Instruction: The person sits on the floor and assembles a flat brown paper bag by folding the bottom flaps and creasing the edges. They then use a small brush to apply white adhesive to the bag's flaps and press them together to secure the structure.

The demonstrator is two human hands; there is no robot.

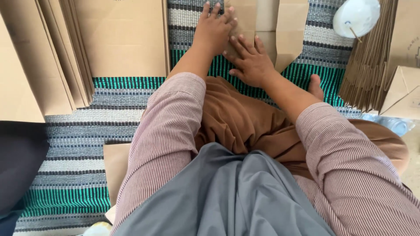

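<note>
Flat brown kraft-paper piece with folded flaps (267, 30) lies on the striped green, grey and white woven mat (127, 102), directly ahead of the seated person's knees. Left hand (214, 28) rests palm down on its left flap, fingers (205, 9) spread flat, gripping nothing. Right hand (251, 61) presses the lower edge beside it, fingers extended, likewise grasping nothing. Judgement: creasing goes best with both palms firm, edges kept aligned, pressure run along the fold. Stacked flat brown paper sheets (65, 48) lie left; fanned brown paper bags (372, 65) right; white round lidded container (356, 16) upper right.
</note>
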